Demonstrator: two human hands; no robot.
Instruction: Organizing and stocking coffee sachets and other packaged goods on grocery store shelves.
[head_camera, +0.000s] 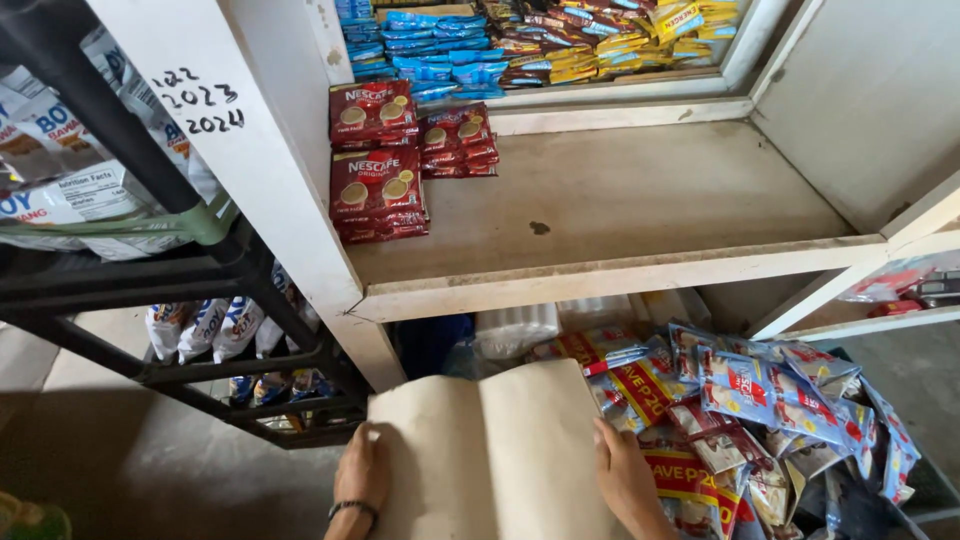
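A dark metal rack (200, 290) stands at the left, white packets hanging beneath it. The left hand (359, 478), a dark band at its wrist, grips the left edge of a plain brown cardboard sheet (490, 455) held low in front of a white wooden shelf (620, 200). The right hand (625, 478) clasps its right edge. Red sachets (378, 185) sit stacked on the shelf; mixed packets (760, 400) lie heaped at the right.
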